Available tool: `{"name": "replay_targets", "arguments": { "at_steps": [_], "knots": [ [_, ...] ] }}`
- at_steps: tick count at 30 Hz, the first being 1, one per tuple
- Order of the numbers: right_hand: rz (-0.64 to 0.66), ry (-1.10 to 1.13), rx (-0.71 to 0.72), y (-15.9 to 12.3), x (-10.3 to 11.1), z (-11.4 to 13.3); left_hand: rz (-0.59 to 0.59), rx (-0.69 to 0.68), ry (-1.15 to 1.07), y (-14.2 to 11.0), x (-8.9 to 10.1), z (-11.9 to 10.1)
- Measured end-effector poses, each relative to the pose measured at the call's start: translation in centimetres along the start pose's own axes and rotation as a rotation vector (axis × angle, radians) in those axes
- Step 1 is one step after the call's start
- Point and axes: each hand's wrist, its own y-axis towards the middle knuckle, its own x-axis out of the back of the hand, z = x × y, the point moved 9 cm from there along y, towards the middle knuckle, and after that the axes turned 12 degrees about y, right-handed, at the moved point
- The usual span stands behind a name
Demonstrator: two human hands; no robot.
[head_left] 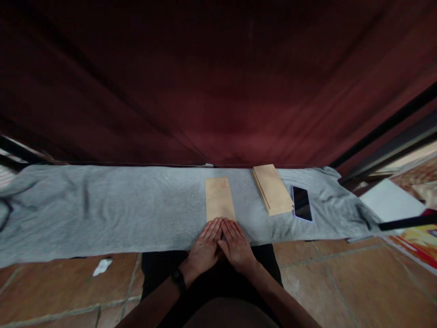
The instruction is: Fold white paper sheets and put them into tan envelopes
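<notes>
A tan paper envelope (219,198) with faint reddish printing near its far right corner lies flat on the grey cloth (136,205). On its near end rest the fingers of my left hand (206,243), stretched out flat and holding nothing. Beside it, my right hand (236,246) lies the same way, its fingertips close against those of the left. Both hands cover the envelope's near edge. To the right sits a small stack of similar envelopes (273,189), slightly fanned and tilted.
A phone (302,203) with a dark screen lies right of the stack. Dark red fabric (218,114) hangs behind the cloth-covered surface. A white scrap (102,267) lies on the tiled floor (321,273). Farther right are a white sheet (391,205) and a colourful printed item (421,241).
</notes>
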Motion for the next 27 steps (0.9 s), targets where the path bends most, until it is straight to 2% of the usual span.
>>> {"name": "replay_targets", "arguments": {
  "at_steps": [4,8,14,16,18,21,24,27],
  "knots": [
    [-0.049,-0.037,-0.030,-0.7,-0.4,-0.8,0.023,-0.016,0.003,0.0,0.3,-0.2],
    [-0.060,-0.057,-0.060,-1.1,0.5,-2.0,0.001,-0.007,0.018,-0.2,0.7,0.0],
    [-0.068,-0.053,-0.086,-1.4,1.3,-2.7,-0.055,0.048,0.062,-1.9,1.2,1.8],
    [-0.083,-0.050,-0.094,-1.4,1.4,-2.7,-0.072,0.057,0.074,-1.8,1.7,2.4],
    [-0.101,-0.050,-0.098,-1.4,1.3,-2.7,-0.078,0.062,0.069,-0.6,2.2,2.8],
    [-0.117,-0.052,-0.088,-1.3,1.2,-2.6,-0.061,0.011,0.028,3.1,2.1,2.1],
    [-0.124,-0.045,-0.091,-1.3,1.3,-2.6,-0.022,-0.071,0.000,7.5,0.8,1.0],
    [-0.128,-0.034,-0.101,-1.3,1.5,-2.6,0.026,-0.058,-0.003,11.0,-0.9,1.5]
  ]
}}
